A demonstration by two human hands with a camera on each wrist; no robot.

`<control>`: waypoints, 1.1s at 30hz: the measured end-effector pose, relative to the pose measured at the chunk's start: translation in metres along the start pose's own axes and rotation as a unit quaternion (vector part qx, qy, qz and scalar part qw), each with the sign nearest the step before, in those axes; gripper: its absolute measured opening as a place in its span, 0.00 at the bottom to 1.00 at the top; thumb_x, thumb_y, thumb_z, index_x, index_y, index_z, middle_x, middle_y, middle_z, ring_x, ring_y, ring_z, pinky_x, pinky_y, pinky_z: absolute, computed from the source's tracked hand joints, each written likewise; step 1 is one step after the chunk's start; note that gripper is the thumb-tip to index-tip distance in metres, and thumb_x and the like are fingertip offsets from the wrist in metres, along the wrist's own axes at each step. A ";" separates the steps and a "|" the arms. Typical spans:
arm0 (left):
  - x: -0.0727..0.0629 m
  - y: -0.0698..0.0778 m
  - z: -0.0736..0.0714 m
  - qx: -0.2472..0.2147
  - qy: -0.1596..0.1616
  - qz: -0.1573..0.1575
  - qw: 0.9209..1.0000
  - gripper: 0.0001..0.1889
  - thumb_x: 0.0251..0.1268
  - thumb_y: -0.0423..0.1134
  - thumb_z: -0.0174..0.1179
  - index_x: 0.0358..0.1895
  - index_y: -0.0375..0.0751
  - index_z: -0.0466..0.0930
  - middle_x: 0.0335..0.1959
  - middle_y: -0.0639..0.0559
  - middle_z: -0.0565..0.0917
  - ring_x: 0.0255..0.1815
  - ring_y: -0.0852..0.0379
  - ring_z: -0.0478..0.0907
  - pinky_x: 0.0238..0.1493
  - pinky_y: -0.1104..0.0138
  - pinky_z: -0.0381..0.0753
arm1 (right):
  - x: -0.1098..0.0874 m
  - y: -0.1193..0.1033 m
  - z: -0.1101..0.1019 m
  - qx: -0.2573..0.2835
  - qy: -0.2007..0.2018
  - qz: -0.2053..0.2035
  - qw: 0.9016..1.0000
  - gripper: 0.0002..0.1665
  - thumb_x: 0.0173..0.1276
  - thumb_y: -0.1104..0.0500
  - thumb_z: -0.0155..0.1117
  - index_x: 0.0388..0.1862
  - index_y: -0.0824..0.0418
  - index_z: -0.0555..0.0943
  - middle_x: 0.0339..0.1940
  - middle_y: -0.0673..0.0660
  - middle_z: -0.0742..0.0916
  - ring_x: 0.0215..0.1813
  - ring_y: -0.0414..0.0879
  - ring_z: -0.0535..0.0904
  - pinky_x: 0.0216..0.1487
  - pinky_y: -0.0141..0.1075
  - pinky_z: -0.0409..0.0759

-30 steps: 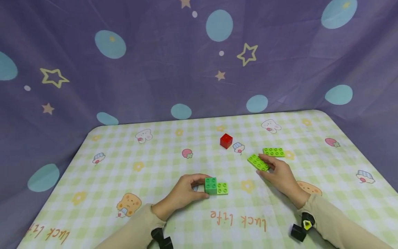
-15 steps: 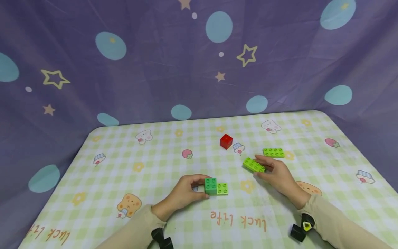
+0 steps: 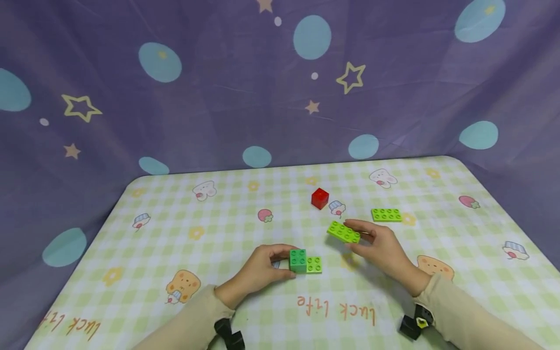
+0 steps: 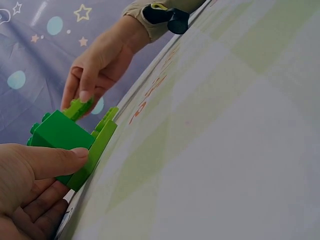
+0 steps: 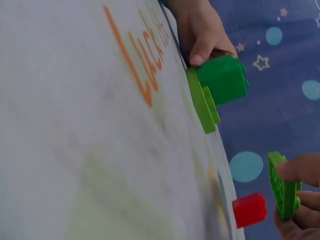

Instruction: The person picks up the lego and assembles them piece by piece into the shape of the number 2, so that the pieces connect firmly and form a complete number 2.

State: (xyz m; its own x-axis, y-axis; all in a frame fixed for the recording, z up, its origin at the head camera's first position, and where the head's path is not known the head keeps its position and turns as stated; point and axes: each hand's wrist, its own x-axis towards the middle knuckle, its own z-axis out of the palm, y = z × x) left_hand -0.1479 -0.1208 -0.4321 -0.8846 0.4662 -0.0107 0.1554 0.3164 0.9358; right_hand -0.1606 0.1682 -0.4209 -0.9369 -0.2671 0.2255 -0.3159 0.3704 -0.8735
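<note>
Currently pinching a lime-green, flat, eight-studded plastic plate (image 3: 343, 232) by one end in the right hand (image 3: 385, 250), with thumb and fingertips parted by its breadth; holding it above the pale, checked, printed cloth (image 3: 227, 214), hollow side down. Gripping a darker-green, boxy, four-studded plastic block (image 3: 298, 261) in the left hand (image 3: 258, 268), with thumb and fingers curled to opposite sides; holding it seated on a thin lime-green plastic base (image 3: 314, 265), with four bare studs away from the palm.
</note>
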 end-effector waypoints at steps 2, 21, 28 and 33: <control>-0.002 0.009 0.000 0.002 0.000 -0.003 1.000 0.23 0.46 0.26 0.70 0.50 0.38 0.81 0.45 0.48 0.85 0.50 0.53 0.80 0.57 0.62 0.76 | 0.000 -0.003 0.003 0.008 -0.006 -0.008 1.000 0.28 0.55 0.69 0.70 0.57 0.69 0.76 0.55 0.61 0.82 0.58 0.52 0.76 0.57 0.37 0.76; 0.002 -0.006 -0.002 0.007 -0.009 0.009 1.000 0.23 0.47 0.31 0.72 0.51 0.41 0.81 0.47 0.51 0.85 0.50 0.57 0.80 0.55 0.68 0.76 | 0.003 -0.032 0.032 0.063 -0.101 -0.054 0.991 0.27 0.55 0.69 0.70 0.56 0.67 0.78 0.55 0.62 0.82 0.59 0.43 0.77 0.59 0.39 0.75; 0.001 -0.007 -0.002 0.028 -0.006 0.016 0.999 0.24 0.48 0.32 0.72 0.52 0.36 0.80 0.47 0.47 0.84 0.50 0.55 0.80 0.55 0.66 0.76 | 0.004 -0.035 0.039 0.065 -0.134 -0.065 0.987 0.26 0.57 0.67 0.70 0.56 0.67 0.77 0.56 0.62 0.82 0.58 0.44 0.77 0.60 0.37 0.74; 0.002 -0.009 -0.001 0.031 -0.005 0.022 0.999 0.23 0.49 0.32 0.72 0.52 0.35 0.80 0.47 0.46 0.84 0.50 0.53 0.80 0.56 0.63 0.77 | 0.005 -0.034 0.042 0.058 -0.146 -0.080 0.984 0.26 0.58 0.66 0.69 0.56 0.67 0.77 0.56 0.62 0.82 0.58 0.48 0.77 0.60 0.40 0.74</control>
State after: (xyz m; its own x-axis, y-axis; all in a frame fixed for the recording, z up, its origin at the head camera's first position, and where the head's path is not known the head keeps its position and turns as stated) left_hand -0.1516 -0.1240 -0.4401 -0.8720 0.4888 0.0267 0.2221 0.3464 0.9114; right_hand -0.1484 0.1168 -0.4084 -0.7880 -0.5645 0.2458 -0.4214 0.2035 -0.8838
